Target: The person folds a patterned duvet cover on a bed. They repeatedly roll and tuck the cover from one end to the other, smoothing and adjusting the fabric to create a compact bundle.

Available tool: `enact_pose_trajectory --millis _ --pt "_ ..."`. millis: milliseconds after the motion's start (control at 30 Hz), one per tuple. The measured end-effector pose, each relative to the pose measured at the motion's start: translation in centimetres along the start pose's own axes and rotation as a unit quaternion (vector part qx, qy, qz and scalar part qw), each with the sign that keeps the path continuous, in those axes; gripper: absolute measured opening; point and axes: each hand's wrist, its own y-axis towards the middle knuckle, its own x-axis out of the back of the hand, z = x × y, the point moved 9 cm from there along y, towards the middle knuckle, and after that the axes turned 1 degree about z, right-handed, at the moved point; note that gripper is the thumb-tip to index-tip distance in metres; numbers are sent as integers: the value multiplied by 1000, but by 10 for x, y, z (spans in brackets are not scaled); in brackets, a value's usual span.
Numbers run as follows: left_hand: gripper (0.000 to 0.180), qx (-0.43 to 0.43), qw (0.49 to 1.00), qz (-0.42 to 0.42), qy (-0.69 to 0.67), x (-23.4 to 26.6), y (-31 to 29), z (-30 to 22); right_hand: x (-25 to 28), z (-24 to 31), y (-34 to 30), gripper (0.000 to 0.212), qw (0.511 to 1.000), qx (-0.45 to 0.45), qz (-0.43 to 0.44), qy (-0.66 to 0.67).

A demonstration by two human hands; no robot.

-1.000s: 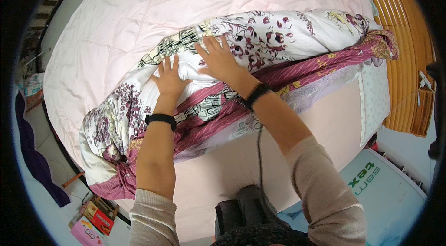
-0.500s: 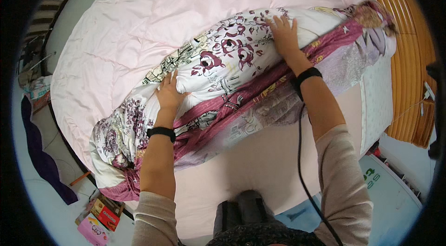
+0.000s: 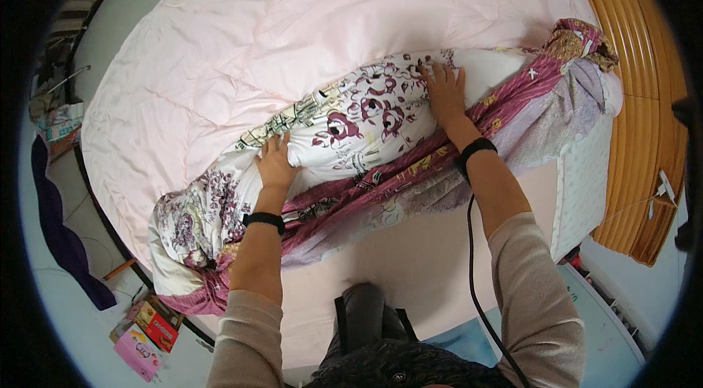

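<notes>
A long rolled bundle of floral bedding (image 3: 366, 113), white with dark red flowers and a magenta border, lies slantwise across the bed. My left hand (image 3: 276, 164) rests on the white side of the bundle, fingers spread. Farther right, my right hand (image 3: 445, 93) presses flat on the flowered part, its fingers apart too. Both wrists wear black bands, and a black cable (image 3: 471, 263) runs from the right one. Beyond the bundle spreads a pale pink quilt (image 3: 293, 29). Greyish-lilac cloth (image 3: 545, 120) shows along the bundle's near side.
A pale pink sheet (image 3: 439, 256) covers the near part of the bed, up against my legs. The wooden headboard (image 3: 637, 109) stands at the right, beside a white patterned pad (image 3: 586, 186). Red and pink packages (image 3: 150, 337) lie at the lower left. A purple strip (image 3: 62, 234) hangs at the left.
The flowered bundle's right part and my right hand sit lower in the picture, nearer me. My left hand is slightly lower and farther right. The view has also shifted a little.
</notes>
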Motion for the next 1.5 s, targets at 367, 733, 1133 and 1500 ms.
enact_pose_trajectory --millis 367,733,1133,1500 --pt "76 -41 997 51 -46 12 4 -3 -6 -6 17 63 990 47 63 118" --pt "92 -61 998 -32 14 26 -14 -11 -14 -16 14 55 989 56 0 135" --pt "119 -166 981 -79 58 30 12 -235 -20 -18 47 57 963 94 -68 243" --pt "122 -51 981 87 165 0 46 -220 59 -151 -49 63 969 43 -144 198"
